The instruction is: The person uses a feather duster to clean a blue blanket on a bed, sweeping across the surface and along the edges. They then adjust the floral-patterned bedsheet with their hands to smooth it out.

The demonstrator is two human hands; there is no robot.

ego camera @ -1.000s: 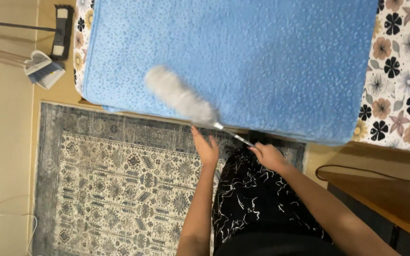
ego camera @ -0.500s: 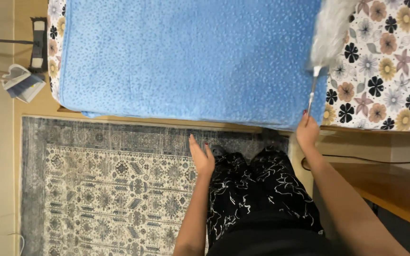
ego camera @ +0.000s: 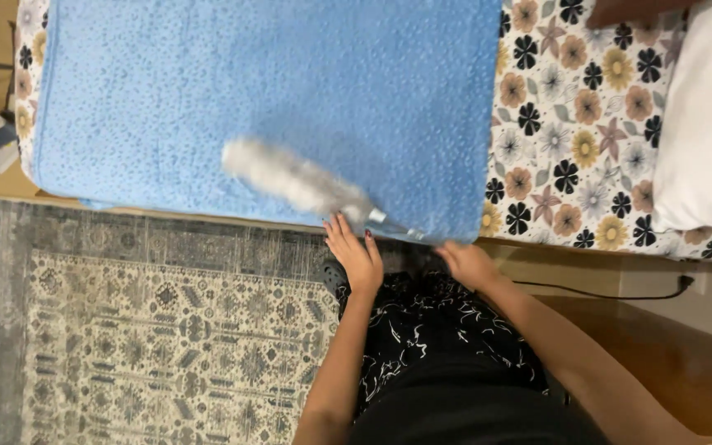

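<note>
Gripping the duster [ego camera: 306, 183] handle in my right hand [ego camera: 465, 262], fingers curled round it, so I'm keeping the fluffy head flat on the blue blanket [ego camera: 274, 82]. My left hand [ego camera: 354, 254] is resting flat, fingers together, at the bed edge for balance.

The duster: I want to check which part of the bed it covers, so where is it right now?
The duster lies across the near edge of the blue blanket, just above the left hand, its handle running to the right hand.
</note>
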